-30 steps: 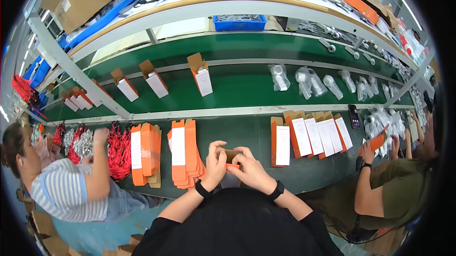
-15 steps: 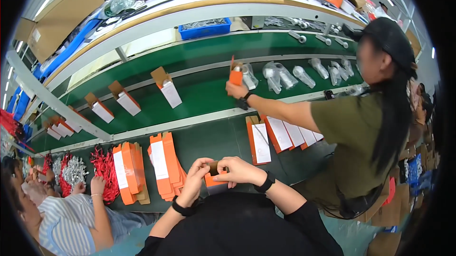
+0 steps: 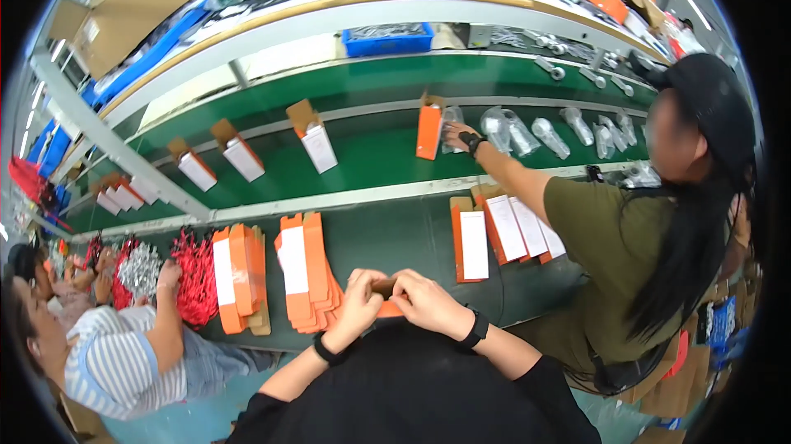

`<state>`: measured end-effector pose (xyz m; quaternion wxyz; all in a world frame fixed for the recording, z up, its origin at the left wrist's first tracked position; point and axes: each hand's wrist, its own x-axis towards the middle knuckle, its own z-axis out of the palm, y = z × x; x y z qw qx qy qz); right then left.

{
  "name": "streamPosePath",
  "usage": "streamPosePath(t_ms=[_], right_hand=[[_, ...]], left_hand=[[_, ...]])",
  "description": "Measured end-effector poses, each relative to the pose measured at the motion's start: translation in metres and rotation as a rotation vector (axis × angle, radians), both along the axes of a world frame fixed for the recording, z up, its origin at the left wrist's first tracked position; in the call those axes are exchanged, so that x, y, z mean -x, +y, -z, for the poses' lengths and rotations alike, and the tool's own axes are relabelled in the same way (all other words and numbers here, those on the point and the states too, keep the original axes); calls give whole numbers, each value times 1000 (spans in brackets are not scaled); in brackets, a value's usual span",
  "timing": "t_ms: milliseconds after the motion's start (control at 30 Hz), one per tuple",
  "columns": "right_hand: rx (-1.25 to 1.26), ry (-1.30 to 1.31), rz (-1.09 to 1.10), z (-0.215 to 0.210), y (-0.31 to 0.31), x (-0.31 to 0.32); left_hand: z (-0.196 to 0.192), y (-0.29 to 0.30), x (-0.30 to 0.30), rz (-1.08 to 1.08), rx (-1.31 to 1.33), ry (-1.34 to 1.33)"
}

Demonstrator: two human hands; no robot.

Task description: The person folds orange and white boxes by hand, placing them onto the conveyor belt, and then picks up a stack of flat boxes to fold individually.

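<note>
Close to my body I hold an orange cardboard box (image 3: 389,310) with its brown inside showing at the top. My left hand (image 3: 359,302) is closed on the box's left side. My right hand (image 3: 425,302) pinches the opposite edge, thumb near the opening. My hands and dark top hide most of the box. Beyond my left hand lies a stack of flat orange and white cartons (image 3: 303,271), with another flat stack (image 3: 240,275) left of it. Several orange and white boxes (image 3: 474,244) stand on the bench to my right.
On the green conveyor (image 3: 371,135) stand open boxes (image 3: 318,147) and bagged parts (image 3: 550,137). A co-worker in an olive shirt (image 3: 618,222) reaches across at right. Another in stripes (image 3: 111,362) sits left, near red cords (image 3: 195,279). A metal post (image 3: 115,135) rises at left.
The co-worker at right has set an orange box upright on the conveyor and now touches a bagged part beside it. My fingers have shifted along the rim of my box. The view has turned slightly.
</note>
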<state>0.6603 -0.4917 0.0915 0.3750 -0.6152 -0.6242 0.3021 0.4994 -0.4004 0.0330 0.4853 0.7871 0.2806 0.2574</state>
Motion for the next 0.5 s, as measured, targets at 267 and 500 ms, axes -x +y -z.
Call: streamPosePath(t_ms=[267,500], right_hand=[[509,1202,156,27,-6,-10],[216,426,162,2,2,-1]], left_hand=[[-17,-12,-5,-59,112,-76],[17,-1,2,160,315,-196]])
